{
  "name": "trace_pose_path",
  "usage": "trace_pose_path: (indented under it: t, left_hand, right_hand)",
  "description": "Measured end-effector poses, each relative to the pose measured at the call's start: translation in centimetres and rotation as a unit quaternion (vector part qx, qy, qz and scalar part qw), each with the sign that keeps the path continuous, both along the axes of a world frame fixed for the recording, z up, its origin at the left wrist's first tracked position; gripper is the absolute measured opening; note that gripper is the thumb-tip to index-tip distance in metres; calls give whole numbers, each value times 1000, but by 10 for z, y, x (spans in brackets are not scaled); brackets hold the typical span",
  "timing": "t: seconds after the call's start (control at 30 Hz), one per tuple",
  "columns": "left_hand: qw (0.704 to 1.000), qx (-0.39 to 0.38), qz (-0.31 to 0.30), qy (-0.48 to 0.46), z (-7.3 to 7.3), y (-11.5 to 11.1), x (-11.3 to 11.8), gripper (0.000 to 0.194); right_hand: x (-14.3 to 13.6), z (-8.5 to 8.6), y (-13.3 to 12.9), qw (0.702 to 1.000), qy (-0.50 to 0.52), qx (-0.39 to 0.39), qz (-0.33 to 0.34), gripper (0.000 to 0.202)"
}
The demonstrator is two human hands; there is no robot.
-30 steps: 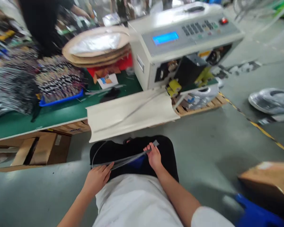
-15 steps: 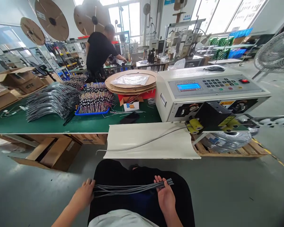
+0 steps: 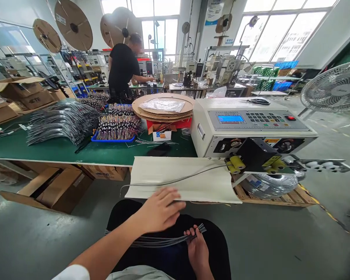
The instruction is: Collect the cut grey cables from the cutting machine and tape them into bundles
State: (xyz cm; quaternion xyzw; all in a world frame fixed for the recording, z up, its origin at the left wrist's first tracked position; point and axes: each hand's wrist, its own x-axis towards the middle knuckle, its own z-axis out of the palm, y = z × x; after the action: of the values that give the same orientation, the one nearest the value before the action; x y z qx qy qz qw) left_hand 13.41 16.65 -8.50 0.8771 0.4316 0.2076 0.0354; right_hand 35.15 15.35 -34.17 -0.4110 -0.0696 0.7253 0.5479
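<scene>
A bundle of grey cables [image 3: 160, 242] lies across my lap, its right end gripped in my right hand [image 3: 196, 245] with the cut tips poking out past the fingers. Above the bundle, my left hand [image 3: 162, 210] is raised in front of the cream chute [image 3: 181, 168], fingers stretched out and holding nothing. My left forearm covers part of the bundle. On the chute rests a single grey cable [image 3: 177, 179], which runs from the yellow rollers [image 3: 235, 164] of the wire-cutting machine [image 3: 253, 116] and bends down past the chute's left edge.
The green bench [image 3: 116, 151] carries a heap of grey cables [image 3: 61, 122], a blue tray [image 3: 113, 140] of small wired parts and stacked cardboard discs [image 3: 163, 102]. An opened carton [image 3: 55, 190] stands on the floor. Right is a fan [image 3: 335, 87]. A person [image 3: 124, 70] works behind.
My left hand has let go of the bundle's left end and moved up and right over it. My right hand has closed around the right end. The view has shifted slightly.
</scene>
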Motion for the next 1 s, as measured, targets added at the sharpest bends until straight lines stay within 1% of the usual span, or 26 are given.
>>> trace_pose_path:
  t: [0.03,0.1,0.17,0.23,0.33,0.37,0.43,0.5,0.57,0.63,0.73,0.77,0.83,0.93,1.0]
  left_hand:
    - [998,32,45,1,-1,12,4,45]
    - [991,52,125,7,-9,32,8,60]
    - [986,37,163,12,-17,42,9,72]
    - [985,14,170,22,-23,42,9,75]
    - [984,-7,168,50,-26,31,1,74]
    - [984,-11,167,65,-28,27,-4,71]
    - [982,-3,160,99,-31,18,-18,57]
    - [980,35,151,122,-35,8,-37,37]
    - [979,90,127,130,-38,-6,-57,25]
    - [978,130,89,135,-40,-26,-73,24]
    - [977,141,33,154,-46,-63,-84,37]
    - [978,133,22,160,-50,-75,-84,38]
    - [980,98,13,172,-65,-96,-83,34]
    - [982,9,19,186,-95,-121,-81,25]
    - [979,-58,28,191,-113,-134,-83,24]
  right_hand:
    - [0,2,-1,1000,-2,7,5,26]
    - [1,5,-2,1000,-11,22,15,26]
    - [1,7,-2,999,-25,33,23,28]
    - [0,10,-2,999,-30,37,24,31]
    - [-3,16,-1,999,-19,31,17,33]
    - [-4,18,-1,999,-13,27,13,33]
    - [-5,23,-1,1000,2,20,5,33]
    - [-5,26,-1,1000,17,21,-2,34]
    - [-5,26,0,999,26,26,-9,35]
    - [-6,25,1,999,25,26,-16,36]
    - [-6,25,1,1000,8,14,-25,38]
    - [-6,26,0,1000,3,9,-26,39]
    - [-6,29,-2,1000,-2,6,-25,39]
    - [-6,33,-9,1000,4,23,-14,37]
    - [-5,34,-13,999,5,37,-12,36]
